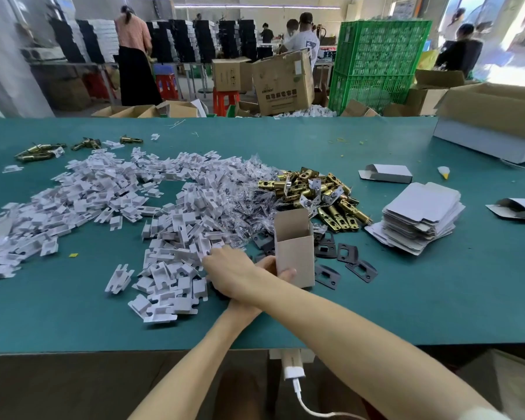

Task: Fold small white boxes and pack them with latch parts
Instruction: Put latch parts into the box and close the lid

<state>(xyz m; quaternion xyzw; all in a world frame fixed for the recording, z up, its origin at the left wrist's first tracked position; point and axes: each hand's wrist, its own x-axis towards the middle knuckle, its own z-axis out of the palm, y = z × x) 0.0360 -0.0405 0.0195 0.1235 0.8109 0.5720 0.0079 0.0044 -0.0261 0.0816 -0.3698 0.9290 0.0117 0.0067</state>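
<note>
Box (294,253): a small folded carton, upright on the green surface (406,313), leaning slightly. Its long axis is near vertical, the mouth is open upward and the top flap stands at the far side.

Left hand (271,265): its forearm passes under the right forearm. The fingers wrap the box's lower left edge and the thumb lies across the near face, so it grips the box.

Right hand (229,269): just left of the box, reaching over into the heap of white card inserts (170,237). Its fingers (208,259) point left and down into the pieces with the tips buried. Cannot tell whether they have pinched an insert or only touch the heap.

Around the box:
- Brass latch bolts (315,192) are heaped just behind it.
- Clear packets (243,207) lie behind and to its left.
- Dark strike plates (347,253) are scattered just to its right, a few touching its base.
- A stack of flat box blanks (422,219) sits further right.

Key relation: the inserts lie left of the box and the mouth faces up. Judging by this, the right hand is the picking hand. Any insert it takes must travel right, rise above the rim and go in end-first along the upright axis while the left hand steadies the carton.

Risk, as I read it: crossed forearms limit clearance, and the light carton could tip.
</note>
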